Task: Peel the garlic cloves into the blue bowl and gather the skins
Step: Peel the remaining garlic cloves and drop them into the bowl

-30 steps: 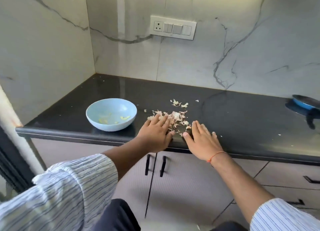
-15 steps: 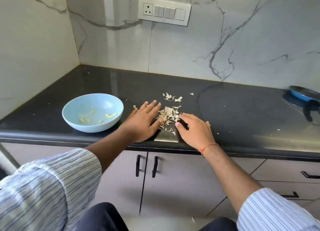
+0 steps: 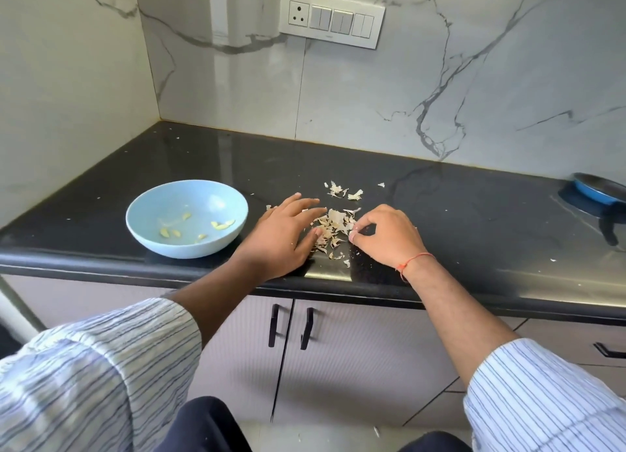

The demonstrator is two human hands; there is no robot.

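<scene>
A light blue bowl (image 3: 187, 218) stands on the black counter, with several peeled garlic cloves (image 3: 222, 225) inside. To its right lies a pile of pale garlic skins (image 3: 333, 228) near the counter's front edge. My left hand (image 3: 286, 236) lies flat on the counter with straight fingers against the left side of the pile. My right hand (image 3: 386, 236) is on the pile's right side, its fingers curled and fingertips at the skins; whether it pinches any is unclear. A smaller scatter of skins (image 3: 342, 191) lies just behind the pile.
The black counter (image 3: 457, 221) ends in a rounded front edge above grey cabinet doors (image 3: 291, 326). A blue pan (image 3: 598, 189) sits at the far right. Marble walls close the back and left, with a switch panel (image 3: 332, 17) on the back wall.
My right hand's fingers have curled in at the pile's edge. Both hands stay either side of the skins, which are drawn closer together. The camera view has shifted.
</scene>
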